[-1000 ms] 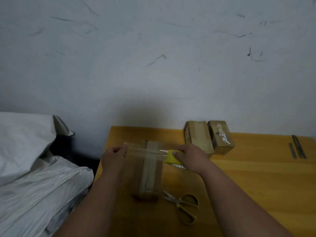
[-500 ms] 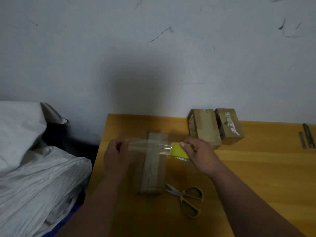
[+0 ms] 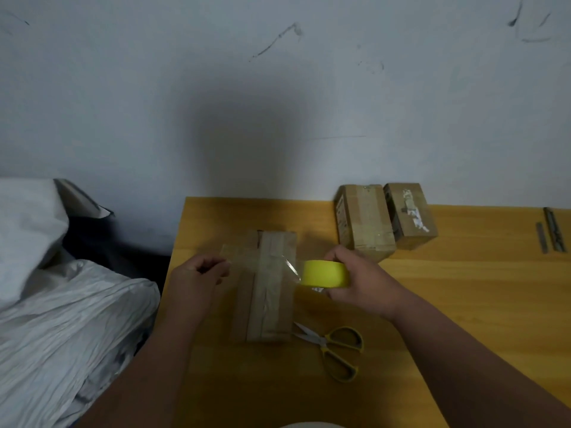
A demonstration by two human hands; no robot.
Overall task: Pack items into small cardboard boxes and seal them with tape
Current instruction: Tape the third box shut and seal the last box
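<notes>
Left hand pinched the tape end left of the box; right hand gripped the tape roll. Risk: the slack strip could've wrinkled or stuck crooked.

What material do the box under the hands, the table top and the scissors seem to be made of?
Brown box: likely matte cardboard, with glossy clear tape strips over it. Orange-yellow table top: seems wood or wood laminate, faint grain lines, smooth sheen. Yellow-handled scissors: pale shiny blades, probably metal; handles look like plastic.
</notes>
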